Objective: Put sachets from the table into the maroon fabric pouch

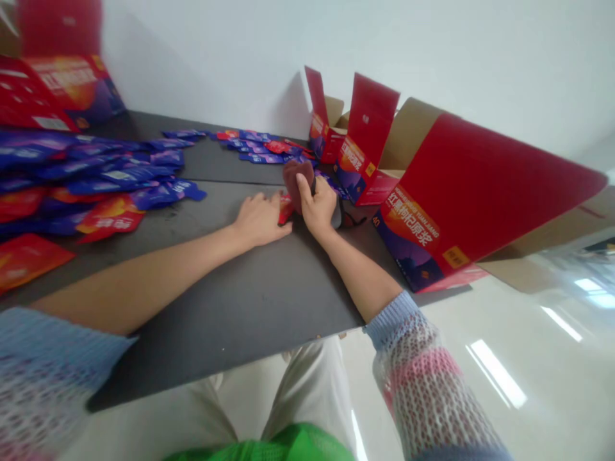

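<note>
My left hand [260, 219] lies palm down on the dark mat [240, 301], its fingertips on a small red packet [285, 209]. My right hand [318, 206] is right beside it, fingers curled around a dark brownish-red object [296, 181] that stands up from the mat; what the object is I cannot tell. Something dark with a thin cord [353, 221] lies just right of that hand.
Flat blue and red pouches [96, 179] are heaped at the left, more of them [259, 146] along the back wall. Open red cartons [432, 211] lie on their sides at the right, another [331, 128] behind. Red boxes [57, 83] are stacked far left.
</note>
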Action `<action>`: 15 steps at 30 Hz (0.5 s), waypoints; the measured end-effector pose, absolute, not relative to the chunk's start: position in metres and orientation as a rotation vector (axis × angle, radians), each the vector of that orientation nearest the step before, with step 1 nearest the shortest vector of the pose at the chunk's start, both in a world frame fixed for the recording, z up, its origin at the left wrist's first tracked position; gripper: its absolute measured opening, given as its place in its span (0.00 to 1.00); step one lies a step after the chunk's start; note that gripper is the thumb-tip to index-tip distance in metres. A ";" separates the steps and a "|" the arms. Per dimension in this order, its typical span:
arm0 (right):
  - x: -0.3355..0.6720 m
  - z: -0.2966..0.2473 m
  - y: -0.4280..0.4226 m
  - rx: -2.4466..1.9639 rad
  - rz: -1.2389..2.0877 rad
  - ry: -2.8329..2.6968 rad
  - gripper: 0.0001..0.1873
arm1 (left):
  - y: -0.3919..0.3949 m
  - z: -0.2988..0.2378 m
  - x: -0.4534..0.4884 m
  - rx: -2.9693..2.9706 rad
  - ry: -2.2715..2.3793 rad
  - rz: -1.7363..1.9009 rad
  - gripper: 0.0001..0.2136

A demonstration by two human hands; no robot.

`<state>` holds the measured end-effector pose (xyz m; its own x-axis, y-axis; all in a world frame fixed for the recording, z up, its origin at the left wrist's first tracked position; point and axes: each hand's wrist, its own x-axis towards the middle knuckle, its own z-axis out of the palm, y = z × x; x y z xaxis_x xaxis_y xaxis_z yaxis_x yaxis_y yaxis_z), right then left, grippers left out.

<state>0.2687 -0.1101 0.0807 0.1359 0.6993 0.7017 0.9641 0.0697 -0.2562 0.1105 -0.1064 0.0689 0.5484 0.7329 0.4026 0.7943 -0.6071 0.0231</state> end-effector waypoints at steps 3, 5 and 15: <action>0.268 0.084 -0.115 -1.645 -0.466 -1.613 0.39 | -0.105 0.071 0.120 -2.594 -1.338 -0.555 0.23; 0.263 0.086 -0.119 -1.615 -0.462 -1.664 0.38 | -0.099 0.072 0.114 -2.615 -1.381 -0.605 0.22; 0.209 0.092 -0.161 -1.366 -0.412 -2.275 0.26 | -0.098 0.059 0.042 -3.109 -2.012 -2.002 0.16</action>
